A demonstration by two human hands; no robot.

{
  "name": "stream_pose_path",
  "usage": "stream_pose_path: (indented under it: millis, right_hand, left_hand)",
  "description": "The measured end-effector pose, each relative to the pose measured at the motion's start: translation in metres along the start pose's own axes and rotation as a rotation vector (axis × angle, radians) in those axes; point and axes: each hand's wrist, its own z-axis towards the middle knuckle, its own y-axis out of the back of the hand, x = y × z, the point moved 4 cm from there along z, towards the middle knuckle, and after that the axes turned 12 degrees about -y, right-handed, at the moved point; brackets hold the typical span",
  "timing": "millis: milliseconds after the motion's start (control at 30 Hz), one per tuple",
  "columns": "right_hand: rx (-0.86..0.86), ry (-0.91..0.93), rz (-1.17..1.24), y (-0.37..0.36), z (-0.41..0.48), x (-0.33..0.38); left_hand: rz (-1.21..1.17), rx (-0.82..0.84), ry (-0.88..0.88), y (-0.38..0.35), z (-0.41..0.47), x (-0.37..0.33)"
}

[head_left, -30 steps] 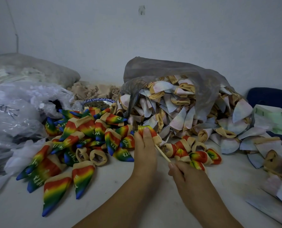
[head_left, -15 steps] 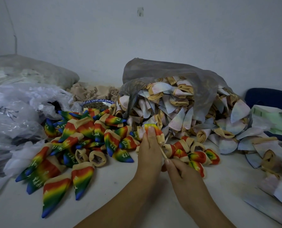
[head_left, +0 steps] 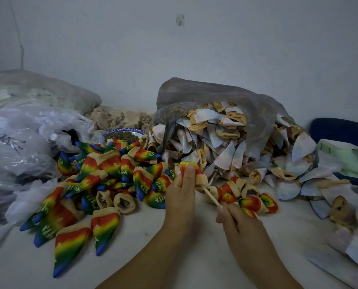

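Left hand: left hand [head_left: 181, 190] raised just above the table, fingers curled round a rainbow fabric cone [head_left: 191, 171], one finger laid along its front.
Right hand: right hand [head_left: 233, 215] pinches the near end of a thin wooden stick [head_left: 211, 196] between thumb and fingertips.
Stick: slants from the right hand up and left; its far end goes into the tan open end of the held cone.
Held cone: centre of the scene, above the white table [head_left: 173, 257], between the rainbow pile and the grey bag; red and yellow bands show past the fingers.
Left of hands: pile of finished rainbow cones [head_left: 103, 184], blue tips, white lettering, some lying with their tan rims facing the camera.
Right of hands: a few rolled rainbow pieces [head_left: 251, 198] lying on the table just beyond the right hand.
Far centre: grey plastic bag [head_left: 215, 97] spilling pale inside-out cones [head_left: 226, 142].
Far left: clear plastic bags [head_left: 17, 142]; a blue-rimmed bowl [head_left: 123, 133] behind the rainbow pile.
Far right: dark blue object [head_left: 338, 130], partly under pale green fabric [head_left: 347, 157].
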Motion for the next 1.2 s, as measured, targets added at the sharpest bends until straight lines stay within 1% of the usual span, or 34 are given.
stream_pose_path:
  millis: [233, 333, 600, 767, 900, 1033, 1200]
  right_hand:
    - [-0.05, -0.008, -0.01, 0.002, 0.002, -0.003]
    - [-0.041, -0.034, 0.016, 0.0, 0.004, -0.004]
    - [-0.021, -0.068, 0.059, -0.006, 0.005, -0.005]
    - [0.003, -0.095, 0.127, -0.008, 0.004, -0.003]
    - [-0.006, -0.131, 0.174, -0.011, 0.002, 0.0]
    - [0.031, -0.096, 0.113, -0.01, 0.003, -0.001]
    - [0.041, 0.092, -0.18, 0.017, 0.014, -0.007]
  left_hand:
    - [-0.058, 0.018, 0.022, -0.007, -0.002, -0.001]
    - [-0.002, 0.062, -0.019, -0.009, -0.003, 0.001]
    - [0.071, 0.17, -0.013, -0.011, -0.001, 0.002]
    - [0.102, 0.178, -0.016, -0.014, -0.004, -0.003]
    - [0.155, 0.176, -0.053, -0.021, -0.004, -0.003]
    - [0.144, 0.13, 0.011, -0.016, -0.009, 0.002]
    - [0.095, 0.115, 0.039, -0.002, -0.005, 0.007]
